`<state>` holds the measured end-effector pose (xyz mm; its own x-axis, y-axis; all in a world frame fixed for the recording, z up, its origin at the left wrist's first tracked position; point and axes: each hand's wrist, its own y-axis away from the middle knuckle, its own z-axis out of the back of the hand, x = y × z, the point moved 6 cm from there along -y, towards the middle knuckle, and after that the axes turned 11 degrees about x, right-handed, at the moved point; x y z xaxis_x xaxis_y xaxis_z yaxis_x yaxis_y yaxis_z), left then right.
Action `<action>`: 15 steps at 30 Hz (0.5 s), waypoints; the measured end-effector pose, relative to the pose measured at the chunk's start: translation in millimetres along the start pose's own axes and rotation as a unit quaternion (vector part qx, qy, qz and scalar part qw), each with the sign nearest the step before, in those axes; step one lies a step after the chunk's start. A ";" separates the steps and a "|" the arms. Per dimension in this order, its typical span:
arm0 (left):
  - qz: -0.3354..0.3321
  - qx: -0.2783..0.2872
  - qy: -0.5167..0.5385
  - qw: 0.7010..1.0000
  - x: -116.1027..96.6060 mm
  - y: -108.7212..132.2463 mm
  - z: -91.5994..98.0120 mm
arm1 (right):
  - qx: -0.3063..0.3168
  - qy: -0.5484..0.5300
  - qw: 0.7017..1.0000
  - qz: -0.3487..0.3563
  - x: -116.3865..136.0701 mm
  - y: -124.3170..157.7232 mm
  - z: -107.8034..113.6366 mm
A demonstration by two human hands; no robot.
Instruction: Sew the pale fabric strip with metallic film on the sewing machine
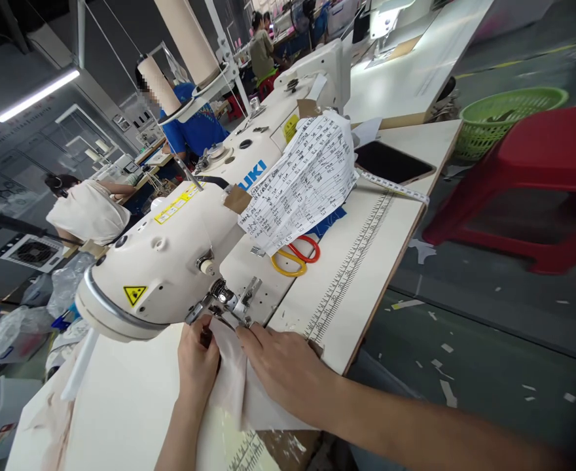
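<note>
A pale piece of cloth lies flat on the white worktop, its far edge tucked under the presser foot of a cream sewing machine. The left hand rests on the cloth just beside the foot, its fingers curled together and pinching the cloth's edge close to the needle. The right hand lies palm down on the cloth to the right, its fingers slightly spread and pressed flat, the tips reaching the foot. Neither hand lifts the cloth; both hold it against the worktop. Farther along the worktop, well apart from the hands, lie scissors with orange and yellow handles, partly covered by a stack of printed paper sheets that leans on the machine. Beyond the paper lies a dark tablet and a tape measure. A red stool and a green basket stand on the floor to the right.
</note>
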<state>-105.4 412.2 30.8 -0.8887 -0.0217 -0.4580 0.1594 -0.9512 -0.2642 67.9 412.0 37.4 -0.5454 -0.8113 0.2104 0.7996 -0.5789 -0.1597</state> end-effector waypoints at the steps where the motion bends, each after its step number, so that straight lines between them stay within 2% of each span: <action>1: 0.006 -0.002 0.005 1.000 0.6 -0.1 0.2 | -0.001 0.001 1.000 0.002 0.0 0.0 -0.1; 6: 0.049 -0.011 0.039 0.998 3.0 -0.5 3.9 | -0.010 -0.005 1.000 0.008 0.0 0.7 0.0; 15: 0.138 0.046 0.152 0.978 8.7 -3.9 1.6 | -0.017 -0.024 1.000 0.000 -0.3 2.3 2.7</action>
<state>-114.4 415.2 29.2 -0.6466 -0.2015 -0.7358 0.3224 -0.9463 -0.0241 70.5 411.1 39.6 -0.5318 -0.8071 0.2567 0.7905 -0.5817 -0.1914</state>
